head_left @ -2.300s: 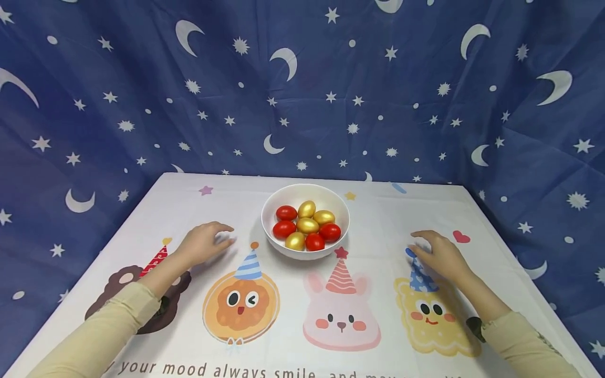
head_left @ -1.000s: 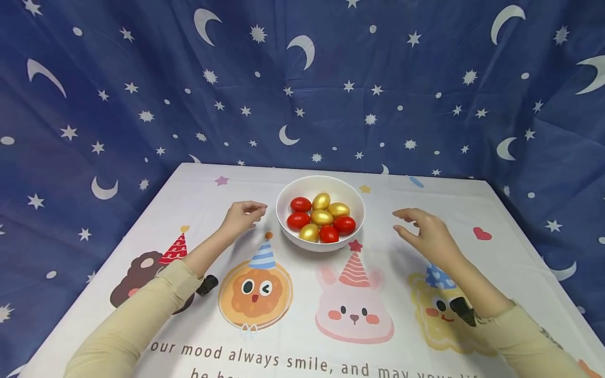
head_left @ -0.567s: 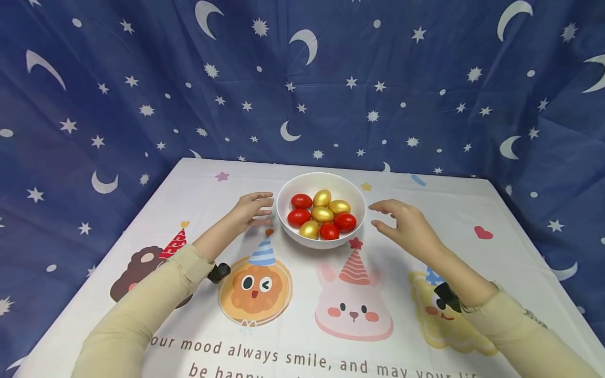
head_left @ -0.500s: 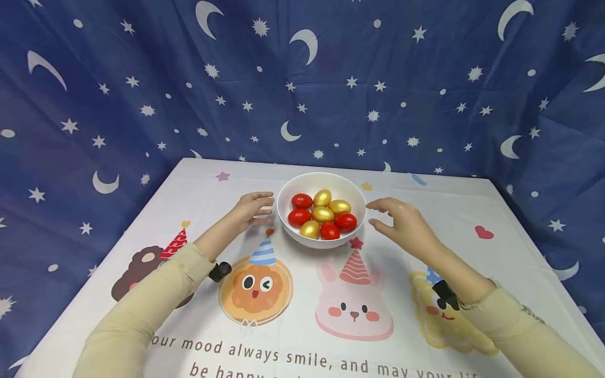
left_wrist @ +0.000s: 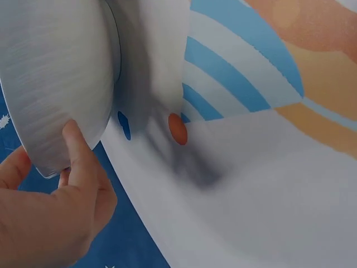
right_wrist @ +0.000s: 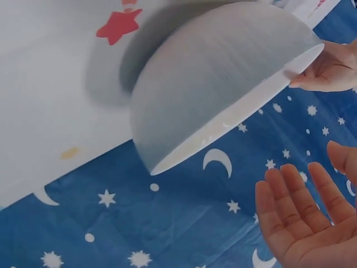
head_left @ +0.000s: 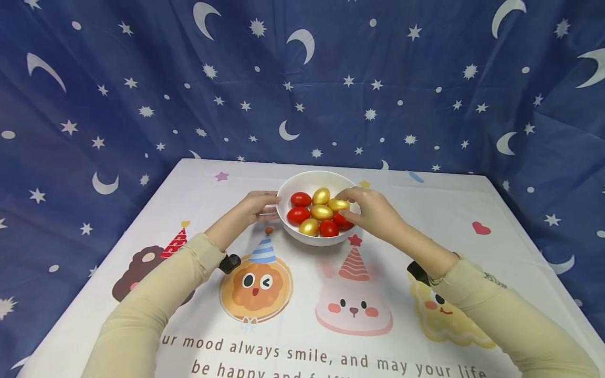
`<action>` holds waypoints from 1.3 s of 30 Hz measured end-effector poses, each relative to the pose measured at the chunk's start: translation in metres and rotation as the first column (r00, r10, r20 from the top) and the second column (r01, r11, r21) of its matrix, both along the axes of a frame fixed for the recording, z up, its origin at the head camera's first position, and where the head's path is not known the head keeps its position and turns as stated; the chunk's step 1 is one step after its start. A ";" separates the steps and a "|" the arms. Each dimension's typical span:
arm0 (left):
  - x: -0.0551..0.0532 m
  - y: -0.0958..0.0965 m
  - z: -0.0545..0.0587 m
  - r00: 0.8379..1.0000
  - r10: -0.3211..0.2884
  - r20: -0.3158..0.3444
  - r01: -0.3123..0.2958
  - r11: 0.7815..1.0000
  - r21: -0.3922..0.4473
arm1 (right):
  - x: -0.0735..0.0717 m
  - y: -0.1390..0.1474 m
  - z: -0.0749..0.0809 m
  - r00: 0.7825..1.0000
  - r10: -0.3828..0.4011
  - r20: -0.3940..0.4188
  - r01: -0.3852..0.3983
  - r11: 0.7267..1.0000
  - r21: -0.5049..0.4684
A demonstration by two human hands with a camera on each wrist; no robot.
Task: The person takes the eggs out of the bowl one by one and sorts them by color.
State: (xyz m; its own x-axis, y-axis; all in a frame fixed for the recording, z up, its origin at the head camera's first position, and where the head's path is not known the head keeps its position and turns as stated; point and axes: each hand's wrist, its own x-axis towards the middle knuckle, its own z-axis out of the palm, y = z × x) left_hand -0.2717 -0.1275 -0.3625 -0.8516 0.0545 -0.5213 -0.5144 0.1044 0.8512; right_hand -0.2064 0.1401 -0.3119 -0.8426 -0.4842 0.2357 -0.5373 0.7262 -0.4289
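Observation:
A white bowl (head_left: 302, 181) at the back middle of the table holds several red eggs (head_left: 299, 216) and gold eggs (head_left: 322, 212). My left hand (head_left: 257, 205) pinches its left rim; the left wrist view shows fingers (left_wrist: 81, 156) on both sides of the bowl's (left_wrist: 56, 72) edge. Over the right rim reaches my right hand (head_left: 375, 212), fingertips above the gold egg (head_left: 338, 204) and thumb by the partly covered red egg (head_left: 343, 220). In the right wrist view, that hand (right_wrist: 307, 223) has spread, slightly bent fingers and holds nothing.
A white tablecloth (head_left: 264, 352) with cartoon prints and lettering covers the table. Behind it and at both sides hangs a blue curtain (head_left: 212, 126) with moons and stars. Black wrist cameras, such as one at the left wrist (head_left: 230, 263), stick out below the sleeves.
Both hands have come inward to the bowl. The left hand has taken hold of its rim, and the right hand has moved left over the eggs. The eggs lie as before.

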 end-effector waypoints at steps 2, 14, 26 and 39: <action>0.000 0.002 0.001 1.000 0.010 0.017 -0.010 1.000 0.005 | -0.003 -0.004 0.002 1.000 0.012 -0.003 -0.012 1.000 0.007; -0.001 0.000 -0.005 0.999 0.038 0.024 -0.038 0.999 -0.002 | -0.026 -0.037 0.011 0.997 0.074 0.000 -0.073 0.991 0.110; 0.001 -0.006 -0.013 1.000 0.010 -0.007 -0.010 0.999 0.045 | -0.062 -0.056 0.023 0.963 0.162 0.214 -0.196 0.969 0.149; 0.006 -0.004 -0.020 0.998 0.036 -0.053 -0.031 0.996 0.084 | -0.102 -0.076 0.015 0.898 0.246 0.364 -0.333 0.922 0.199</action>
State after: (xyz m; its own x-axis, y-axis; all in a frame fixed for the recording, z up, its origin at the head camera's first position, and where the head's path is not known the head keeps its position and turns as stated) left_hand -0.2654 -0.1318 -0.3829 -0.8805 0.0669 -0.4693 -0.4694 0.0152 0.8828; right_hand -0.3085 0.0644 -0.2971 -0.6636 -0.7239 -0.1886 -0.6011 0.6661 -0.4416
